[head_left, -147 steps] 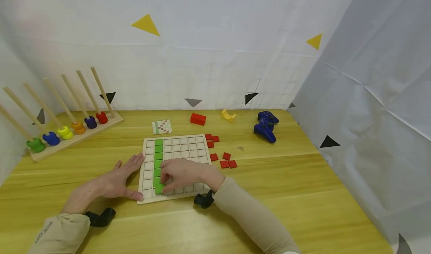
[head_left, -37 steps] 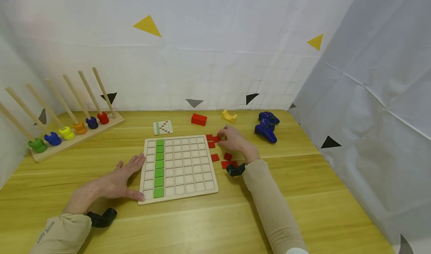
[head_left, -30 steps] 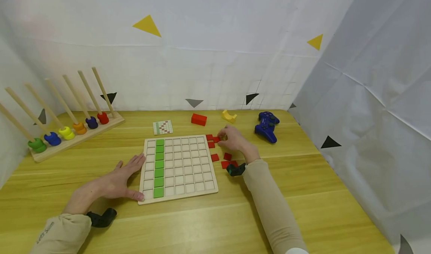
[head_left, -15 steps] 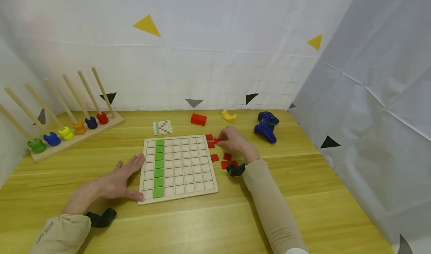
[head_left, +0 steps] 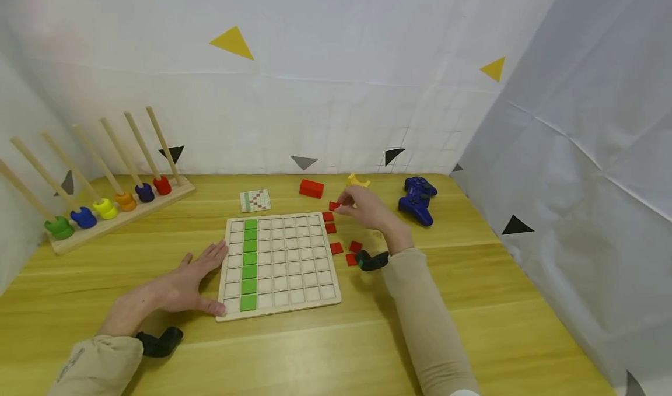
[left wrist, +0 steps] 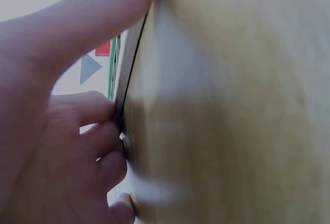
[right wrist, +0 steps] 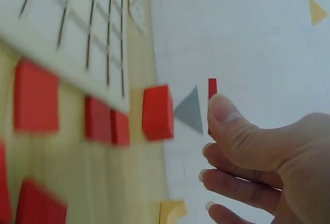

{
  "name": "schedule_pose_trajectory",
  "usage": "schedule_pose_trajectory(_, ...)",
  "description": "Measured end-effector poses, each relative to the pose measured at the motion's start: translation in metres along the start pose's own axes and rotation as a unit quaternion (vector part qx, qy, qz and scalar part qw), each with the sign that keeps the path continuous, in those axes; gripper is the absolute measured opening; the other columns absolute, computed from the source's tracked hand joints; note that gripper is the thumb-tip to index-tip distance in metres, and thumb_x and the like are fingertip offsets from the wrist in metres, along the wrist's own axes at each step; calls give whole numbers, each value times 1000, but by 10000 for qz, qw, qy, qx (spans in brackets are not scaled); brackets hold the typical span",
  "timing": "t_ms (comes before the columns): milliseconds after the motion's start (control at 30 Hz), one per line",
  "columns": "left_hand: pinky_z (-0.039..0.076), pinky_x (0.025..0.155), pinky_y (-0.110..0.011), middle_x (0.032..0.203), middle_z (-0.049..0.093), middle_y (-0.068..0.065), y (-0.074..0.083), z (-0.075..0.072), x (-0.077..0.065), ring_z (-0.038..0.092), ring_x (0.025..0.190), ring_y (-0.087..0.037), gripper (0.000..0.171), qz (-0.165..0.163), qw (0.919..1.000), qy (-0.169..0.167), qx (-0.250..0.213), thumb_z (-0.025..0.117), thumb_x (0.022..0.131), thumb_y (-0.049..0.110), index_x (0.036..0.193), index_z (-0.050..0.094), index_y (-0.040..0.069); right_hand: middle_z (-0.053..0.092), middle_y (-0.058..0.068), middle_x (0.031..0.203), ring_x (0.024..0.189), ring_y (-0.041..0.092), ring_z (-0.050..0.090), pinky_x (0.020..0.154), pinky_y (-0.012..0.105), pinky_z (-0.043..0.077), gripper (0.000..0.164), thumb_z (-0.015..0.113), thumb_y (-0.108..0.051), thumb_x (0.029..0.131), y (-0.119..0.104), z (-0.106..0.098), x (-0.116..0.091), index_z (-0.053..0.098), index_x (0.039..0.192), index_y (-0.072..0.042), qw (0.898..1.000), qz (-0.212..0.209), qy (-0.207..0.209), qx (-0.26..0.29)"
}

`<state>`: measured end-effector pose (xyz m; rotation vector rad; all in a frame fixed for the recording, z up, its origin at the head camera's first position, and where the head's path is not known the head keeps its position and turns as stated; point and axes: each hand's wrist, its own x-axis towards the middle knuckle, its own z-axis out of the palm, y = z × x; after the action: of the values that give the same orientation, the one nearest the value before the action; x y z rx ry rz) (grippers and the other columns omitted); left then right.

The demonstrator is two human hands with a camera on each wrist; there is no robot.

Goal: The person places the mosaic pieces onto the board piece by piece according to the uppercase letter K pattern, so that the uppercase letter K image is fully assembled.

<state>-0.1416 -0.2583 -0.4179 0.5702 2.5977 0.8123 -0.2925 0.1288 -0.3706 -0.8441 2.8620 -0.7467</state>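
A light wooden grid board (head_left: 286, 315) lies on the table, its second column from the left filled with green tiles (head_left: 249, 258). My left hand (head_left: 181, 285) has its fingers spread along the board's left edge, thumb at the near corner; the left wrist view shows the fingers at that edge. Beyond the board's far right corner, my right hand (head_left: 367, 209) pinches a red square tile (right wrist: 212, 87) between thumb and fingers, raised above the table. More red tiles (head_left: 336, 248) lie beside the board's right edge, one partly hidden by the right wrist camera.
Behind the board are a small pattern card (head_left: 255, 200), a red block (head_left: 311, 188) and a yellow arch block (head_left: 357, 180). A blue game controller (head_left: 417, 200) lies at the right. A wooden peg stand (head_left: 123, 215) with coloured beads stands at the left.
My right hand has gone from the lowest green tile in the column to the red tiles on the right, then lifted one red tile. My left hand has stayed at the board's edge.
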Motion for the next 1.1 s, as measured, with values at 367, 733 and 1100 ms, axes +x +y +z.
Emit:
schedule_pose_trajectory(367,-6,115,-71,166,3,-24,2,3,3,-1,152,-47,126,-33,10000,-29,24,83,72,55,158,12,-3,66,5,106,97,20,60,89,32,53,24,67,-23,97,-40,19,17,64,113,-5,9986,-87,-331,398)
schedule_pose_trajectory(733,-6,115,-71,166,4,-25,2,1,1,0,151,-47,126,-101,9999,-11,69,83,72,56,158,13,-4,66,2,102,93,18,59,87,31,52,17,67,-22,97,-37,54,32,65,109,-10,9979,125,-632,90)
schedule_pose_trajectory(1100,-6,115,-72,166,4,-25,2,0,1,-1,152,-47,126,-89,9999,-11,53,82,72,56,158,12,-4,66,2,97,88,19,58,82,32,52,18,68,-23,97,-31,68,37,67,109,-10,9987,119,-452,-208)
